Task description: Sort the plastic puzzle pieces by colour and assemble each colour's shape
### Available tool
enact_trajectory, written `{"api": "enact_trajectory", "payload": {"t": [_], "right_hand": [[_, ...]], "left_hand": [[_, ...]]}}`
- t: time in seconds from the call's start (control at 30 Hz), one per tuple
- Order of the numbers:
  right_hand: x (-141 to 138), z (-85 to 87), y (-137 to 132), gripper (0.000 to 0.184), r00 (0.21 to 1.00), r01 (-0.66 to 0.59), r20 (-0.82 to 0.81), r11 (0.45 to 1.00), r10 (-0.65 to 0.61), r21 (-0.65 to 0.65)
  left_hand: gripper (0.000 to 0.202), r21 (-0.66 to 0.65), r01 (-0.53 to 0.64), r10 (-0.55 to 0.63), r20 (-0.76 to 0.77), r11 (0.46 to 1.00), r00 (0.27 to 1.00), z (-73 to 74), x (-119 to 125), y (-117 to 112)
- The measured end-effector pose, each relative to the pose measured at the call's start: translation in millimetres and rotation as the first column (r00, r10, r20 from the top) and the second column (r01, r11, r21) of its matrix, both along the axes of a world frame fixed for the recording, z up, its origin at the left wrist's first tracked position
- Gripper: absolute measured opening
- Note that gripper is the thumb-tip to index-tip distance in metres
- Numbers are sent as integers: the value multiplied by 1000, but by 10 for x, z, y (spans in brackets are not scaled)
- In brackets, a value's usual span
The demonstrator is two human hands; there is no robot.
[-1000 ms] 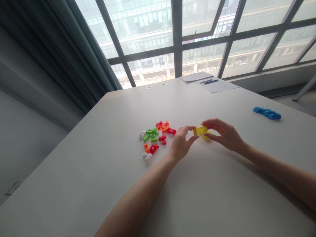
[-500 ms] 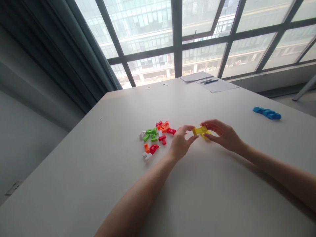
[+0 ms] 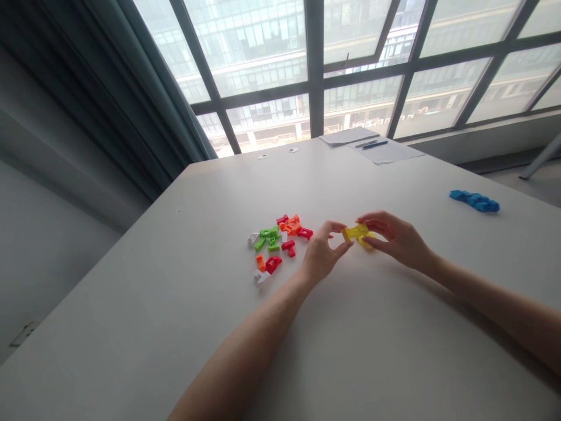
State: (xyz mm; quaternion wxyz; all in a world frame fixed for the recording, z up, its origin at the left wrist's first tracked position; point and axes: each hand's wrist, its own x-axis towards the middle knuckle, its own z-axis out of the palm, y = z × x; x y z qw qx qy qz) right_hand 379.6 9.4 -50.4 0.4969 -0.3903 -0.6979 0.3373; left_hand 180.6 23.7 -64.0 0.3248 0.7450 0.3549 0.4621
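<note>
A small yellow block assembly [image 3: 357, 234] sits just above the white table [image 3: 175, 304], held between both my hands. My right hand [image 3: 397, 238] pinches its right side with thumb and fingers. My left hand [image 3: 322, 254] touches its left end with thumb and forefinger curled toward it. Just left of my left hand lies a loose pile of small red, orange, green and white blocks [image 3: 276, 242].
A joined row of blue blocks [image 3: 475, 202] lies at the right of the table. Sheets of paper [image 3: 372, 146] with a pen [image 3: 372, 144] rest at the far edge by the window. A curtain [image 3: 131, 93] hangs at the left.
Almost nothing moved; both hands stay on the yellow assembly, which shifted very slightly to the left.
</note>
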Motion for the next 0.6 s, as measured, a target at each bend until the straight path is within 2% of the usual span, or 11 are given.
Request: {"api": "enact_trajectory", "payload": {"t": [0.2,0.47,0.6], "right_hand": [[-6,11,0,39,999,-31,-15,999,31,-35],[-1,-2,1,35,993,2,114,998,4,-56],[-25,19,-19,34,996,-2,87,998,7,-58]], "left_hand": [[27,11,-9,9,-14,1000,1000,-17,3,-2],[27,126,-35,47,-101,991,994,-50,-8,-18],[28,184,1,14,-82,983,997,-68,-7,-1]]}}
